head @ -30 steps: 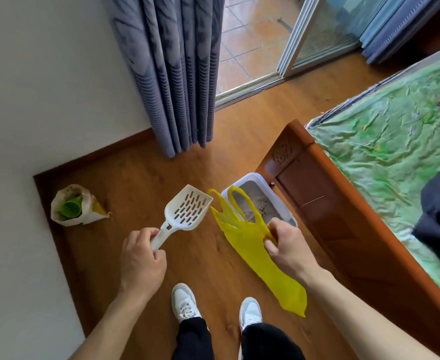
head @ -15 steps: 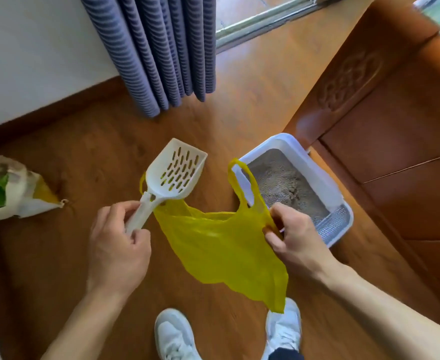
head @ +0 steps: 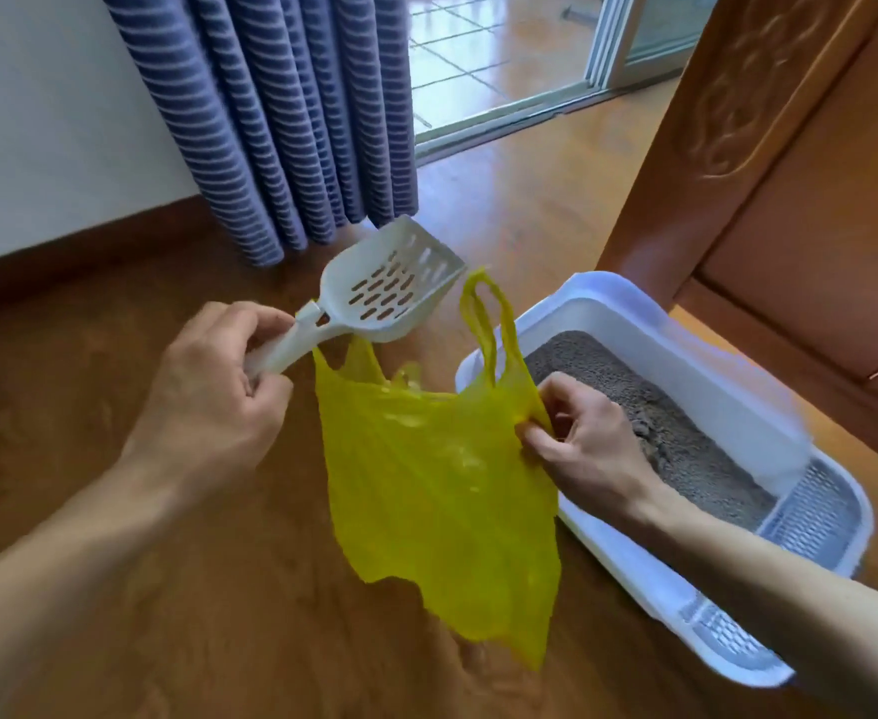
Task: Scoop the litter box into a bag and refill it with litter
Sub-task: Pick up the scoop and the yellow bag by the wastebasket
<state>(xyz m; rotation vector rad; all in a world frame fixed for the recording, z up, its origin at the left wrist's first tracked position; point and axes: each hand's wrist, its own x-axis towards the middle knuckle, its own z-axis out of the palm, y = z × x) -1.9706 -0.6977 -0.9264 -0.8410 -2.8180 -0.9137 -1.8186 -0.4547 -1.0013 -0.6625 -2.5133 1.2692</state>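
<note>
Gripping scoop (head: 390, 288) in left hand (head: 208, 391), pinching bag (head: 442, 469) in right hand (head: 587, 438); litter box (head: 738, 365) lying just right, nearer the right hand

Wooden floor (head: 167, 640), glossy. Striped blue curtain (head: 291, 116) hung at rear; white wall (head: 53, 121) left of it, sliding glass door (head: 634, 38) and carved wooden furniture panel (head: 790, 173) right.

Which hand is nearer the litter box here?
The right hand: it pinches the yellow bag right at the litter box rim, overlapping it in view. The left hand grips the scoop farther left, apart from the box.
</note>
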